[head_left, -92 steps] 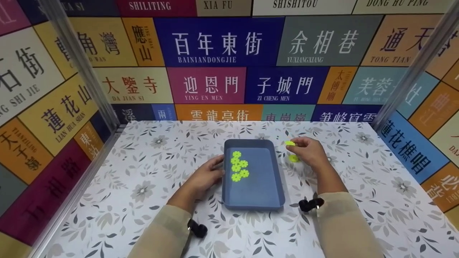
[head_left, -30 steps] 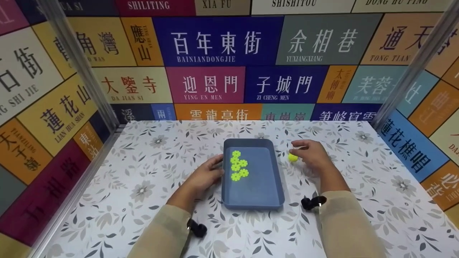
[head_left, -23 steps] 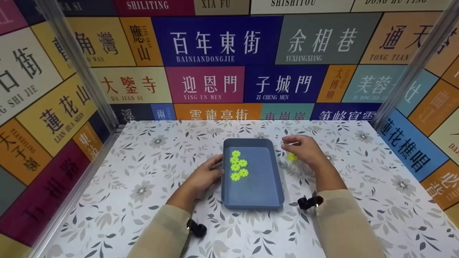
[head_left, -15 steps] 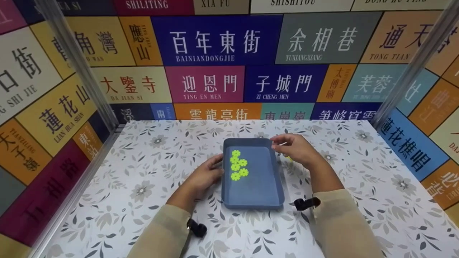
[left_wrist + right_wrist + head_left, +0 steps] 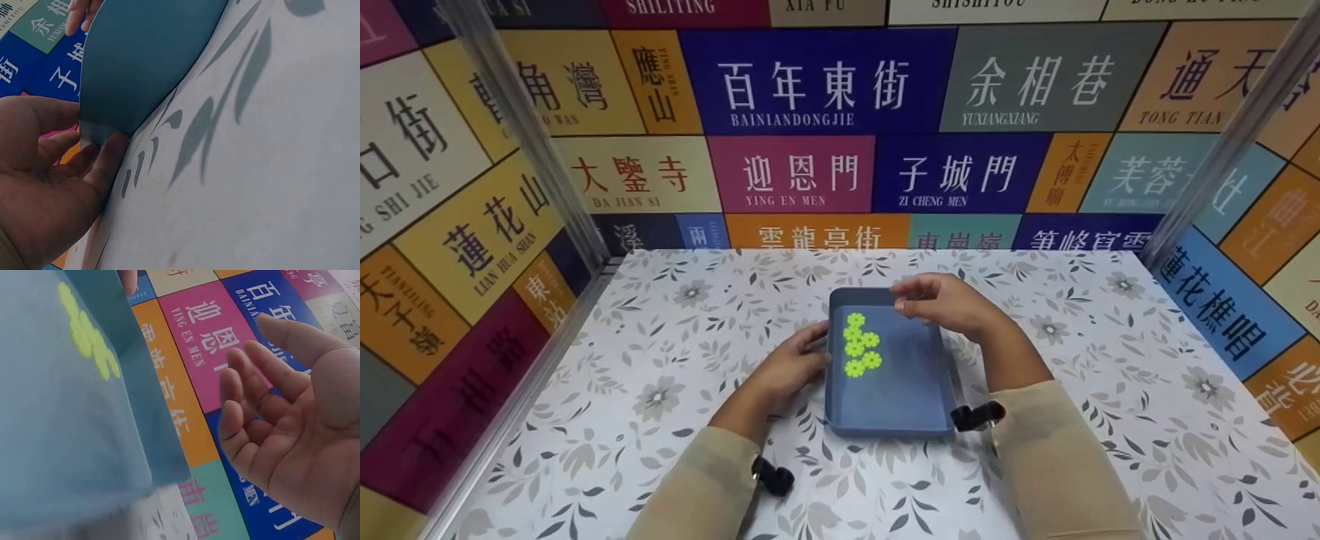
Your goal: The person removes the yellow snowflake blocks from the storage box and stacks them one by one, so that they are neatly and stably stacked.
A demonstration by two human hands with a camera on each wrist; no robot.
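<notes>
Right hand [image 5: 949,304] is hovering over the far right corner of the tray, fingers loosely bent and apart, holding nothing as far as the right wrist view is showing. Left hand [image 5: 787,371] is resting spread, relaxed fingers against the outside of the tray's left wall; exact fingertip contact is hard to make out, tips are merging with the edge. Blue-grey tray [image 5: 892,405] is sitting flat on the bench [image 5: 675,337] between the hands. Yellow-green flower pieces [image 5: 855,347] are lying in its left half, six countable, some touching; right wrist view is blurring them into one clump. Right hand is covering the tray's far right corner; its forearm is blocking a strip of bench to the right. Black wrist device [image 5: 976,415] on the right is overlapping the tray's near right edge. Left wrist view is cutting off the tray, catching only its outer wall and a few right fingertips. Beige sleeves [image 5: 1057,450] are running off the bottom. Sign-printed wall [image 5: 817,97] is standing behind, top row cropped.
</notes>
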